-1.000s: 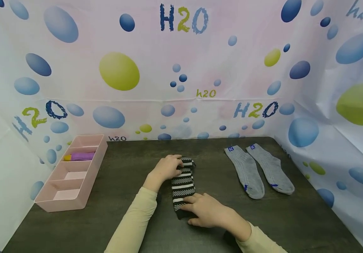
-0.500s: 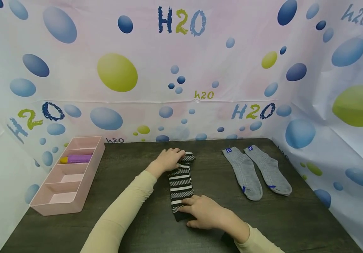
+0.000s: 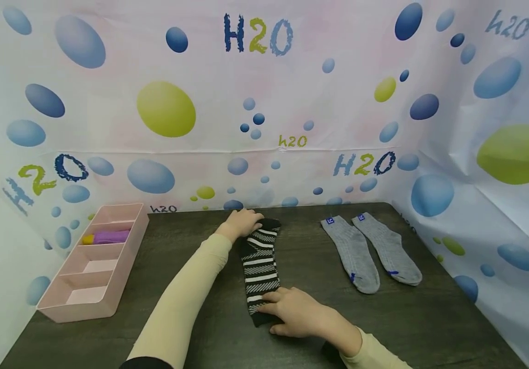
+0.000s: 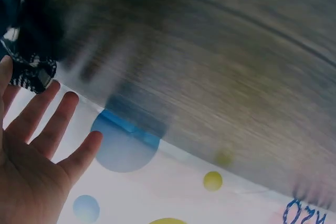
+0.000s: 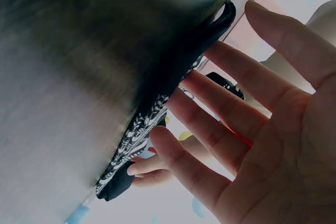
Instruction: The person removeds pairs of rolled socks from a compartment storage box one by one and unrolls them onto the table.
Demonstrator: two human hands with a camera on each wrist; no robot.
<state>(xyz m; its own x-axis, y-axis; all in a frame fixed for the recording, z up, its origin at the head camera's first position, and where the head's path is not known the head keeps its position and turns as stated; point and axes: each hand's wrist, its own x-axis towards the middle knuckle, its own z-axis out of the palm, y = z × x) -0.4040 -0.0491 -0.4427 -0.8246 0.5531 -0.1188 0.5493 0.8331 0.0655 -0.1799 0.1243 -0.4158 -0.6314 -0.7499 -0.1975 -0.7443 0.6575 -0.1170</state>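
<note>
A black-and-white striped sock [image 3: 261, 271] lies lengthwise on the dark table, its black end [image 3: 271, 224] pointing to the back wall. My left hand [image 3: 242, 223] is at this far end, its fingertips touching the fabric. In the left wrist view the fingers of my left hand [image 4: 42, 150] are mostly straight, beside the patterned sock [image 4: 34, 74]. Over the near cuff rests my right hand [image 3: 298, 310]. The right wrist view has this right hand [image 5: 252, 124] with straight, spread fingers along the edge of the sock [image 5: 139, 129].
To the right lie two grey socks, a nearer one [image 3: 352, 251] and a farther one [image 3: 388, 248], side by side. On the left stands a pink divided box [image 3: 128, 266], with a purple item with a yellow end [image 3: 111, 237] in one compartment. A bubble-printed sheet [image 3: 227, 102] hangs behind the table.
My left hand has moved toward the back wall, and the sock's far end, bunched before, now lies flatter with its black tip showing. My right hand has stayed at the cuff.
</note>
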